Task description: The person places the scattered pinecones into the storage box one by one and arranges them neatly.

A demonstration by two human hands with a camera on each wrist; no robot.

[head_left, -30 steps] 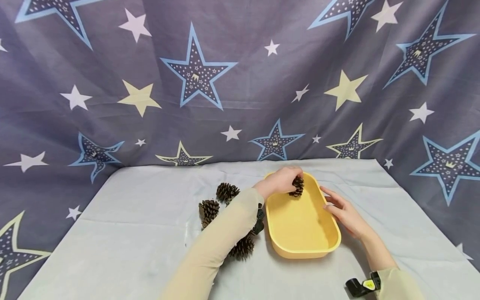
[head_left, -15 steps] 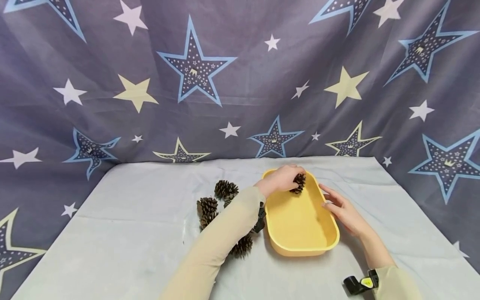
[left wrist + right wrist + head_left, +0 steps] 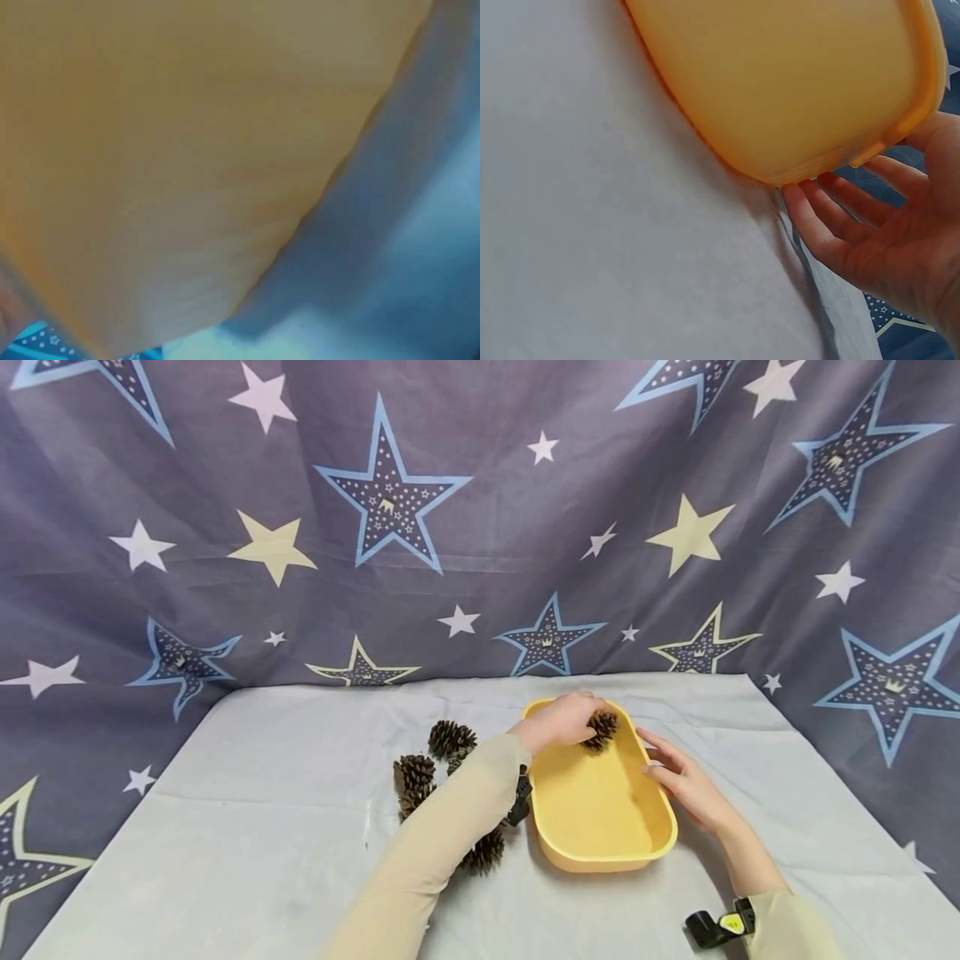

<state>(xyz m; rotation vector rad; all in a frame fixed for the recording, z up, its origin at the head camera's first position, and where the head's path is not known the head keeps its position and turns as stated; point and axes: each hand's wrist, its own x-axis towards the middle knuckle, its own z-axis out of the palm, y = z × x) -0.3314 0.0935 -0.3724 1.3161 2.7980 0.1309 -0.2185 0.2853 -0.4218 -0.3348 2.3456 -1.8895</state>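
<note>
A yellow plastic bin (image 3: pixel 600 810) stands on the cloth-covered table. Reaching over its left rim, my left hand (image 3: pixel 564 721) holds a brown pine cone (image 3: pixel 602 732) inside the far end of the bin. Its fingertips are partly hidden behind the cone. Close up, the bin's outer wall (image 3: pixel 202 150) fills most of the left wrist view. My right hand (image 3: pixel 688 787) rests its extended fingers against the right outer side of the bin, thumb near the rim. The right wrist view shows those fingers (image 3: pixel 832 217) touching the bin's wall.
Left of the bin lies a group of several pine cones (image 3: pixel 415 774), partly covered by the left sleeve (image 3: pixel 442 827). One cone (image 3: pixel 483 852) sits nearer the front. Behind the table (image 3: pixel 247 827) hangs a star-patterned curtain (image 3: pixel 480 527).
The pine cone in my left hand has shifted slightly right and shows more of itself beyond the fingers. My right hand stays at the bin's side.
</note>
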